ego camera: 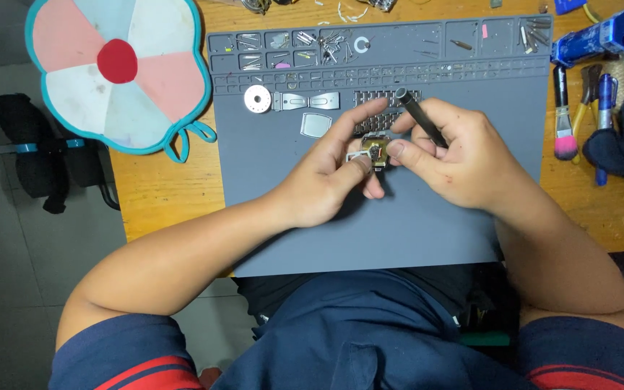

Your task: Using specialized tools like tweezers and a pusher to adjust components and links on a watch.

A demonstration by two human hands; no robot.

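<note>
Watch case [375, 150] is pinched between both hands over the middle of the grey mat [427, 231], its metal band [388, 101] trailing far. The left hand [330, 177] steadies it; the right hand [449, 155] grips a black tool [422, 118] and touches the case. Fine work on the case seems underway; steady, precise placement of the tool tip is called for.

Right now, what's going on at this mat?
A person sits at a grey work mat. The left hand pinches a small watch case over the mat, while the right hand holds a slim black tool and steadies the case. A metal watch band and loose parts lie behind.
</note>
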